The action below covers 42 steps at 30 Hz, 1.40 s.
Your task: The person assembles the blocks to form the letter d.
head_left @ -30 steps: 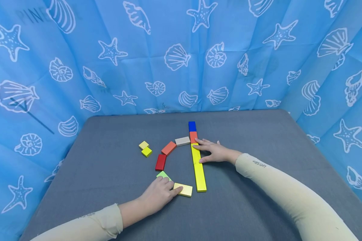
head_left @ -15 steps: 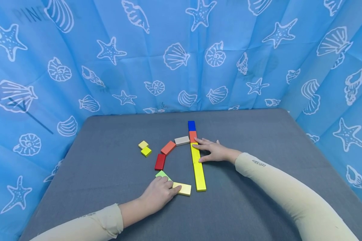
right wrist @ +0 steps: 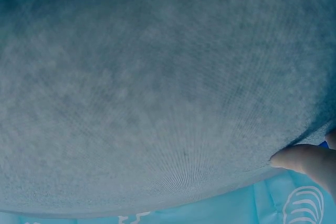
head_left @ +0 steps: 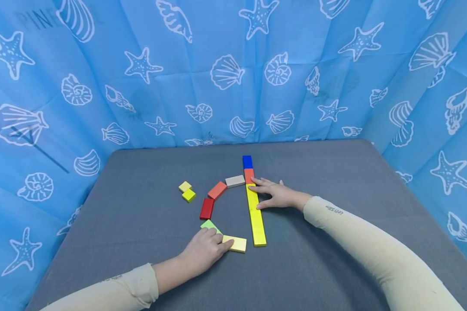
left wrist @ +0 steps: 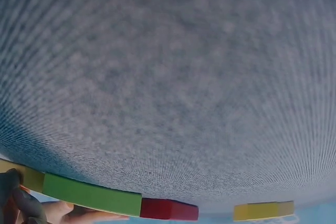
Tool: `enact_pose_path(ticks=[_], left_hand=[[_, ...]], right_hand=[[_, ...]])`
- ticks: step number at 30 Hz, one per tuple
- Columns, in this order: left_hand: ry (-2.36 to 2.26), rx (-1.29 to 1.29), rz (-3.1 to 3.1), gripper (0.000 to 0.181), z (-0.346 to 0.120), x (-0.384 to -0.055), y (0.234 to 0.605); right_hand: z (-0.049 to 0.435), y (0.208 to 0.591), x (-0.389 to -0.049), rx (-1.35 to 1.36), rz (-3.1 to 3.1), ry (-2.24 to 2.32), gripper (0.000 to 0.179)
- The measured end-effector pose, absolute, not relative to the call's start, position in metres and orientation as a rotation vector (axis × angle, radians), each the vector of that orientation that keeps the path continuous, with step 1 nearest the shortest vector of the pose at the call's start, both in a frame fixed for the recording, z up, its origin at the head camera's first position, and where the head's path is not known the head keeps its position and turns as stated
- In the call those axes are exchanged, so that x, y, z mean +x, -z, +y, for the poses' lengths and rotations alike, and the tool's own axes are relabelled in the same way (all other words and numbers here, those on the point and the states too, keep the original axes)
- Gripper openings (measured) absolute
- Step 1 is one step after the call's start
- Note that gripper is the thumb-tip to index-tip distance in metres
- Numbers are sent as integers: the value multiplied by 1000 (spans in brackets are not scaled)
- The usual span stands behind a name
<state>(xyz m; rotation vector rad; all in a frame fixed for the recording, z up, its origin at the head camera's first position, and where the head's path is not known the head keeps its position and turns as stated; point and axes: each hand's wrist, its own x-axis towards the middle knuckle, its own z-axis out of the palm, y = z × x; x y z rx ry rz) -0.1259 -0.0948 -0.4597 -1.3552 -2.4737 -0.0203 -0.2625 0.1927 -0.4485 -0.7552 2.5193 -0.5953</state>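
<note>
At the near side, the green block (head_left: 209, 225) and, to its right, the cream block (head_left: 239, 245) are touched by the left hand (head_left: 203, 253), fingers bent; whether either is gripped cannot be told. Farther right, the yellow strip (head_left: 258, 229) is touched by the right hand (head_left: 279, 196), fingers spread, nothing gripped.

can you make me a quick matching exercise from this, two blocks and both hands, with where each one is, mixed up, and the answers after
Column 1
1. blue block
2. red block
3. left hand
4. right hand

Column 2
A. touches the pale yellow block
B. between the curve's orange block and green block
C. fingers over the straight row
D. far end of the straight row

Right pairs: 1-D, 2-B, 3-A, 4-C
</note>
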Motion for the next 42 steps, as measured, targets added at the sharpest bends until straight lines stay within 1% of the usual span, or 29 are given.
enact_pose_path(ticks=[23, 27, 29, 32, 34, 37, 42], left_hand=[[13, -1360, -2493, 26, -97, -125, 459], [56, -1317, -2463, 25, -100, -125, 459], [73, -1230, -2446, 28, -104, -126, 458], [61, -1055, -2457, 39, -113, -129, 457], [25, -985, -2495, 46, -119, -132, 456], [-11, -997, -2542, 49, -127, -137, 457], [19, -1101, -2531, 47, -137, -143, 461]], right_hand=[[193, 446, -262, -737, 2497, 612, 76], [192, 445, -261, -735, 2494, 613, 76], [192, 445, -261, -744, 2491, 616, 76], [193, 445, -261, -755, 2491, 617, 76], [194, 445, -261, -758, 2493, 618, 76], [194, 444, -262, -751, 2493, 617, 76], [194, 445, -261, -768, 2492, 613, 76]])
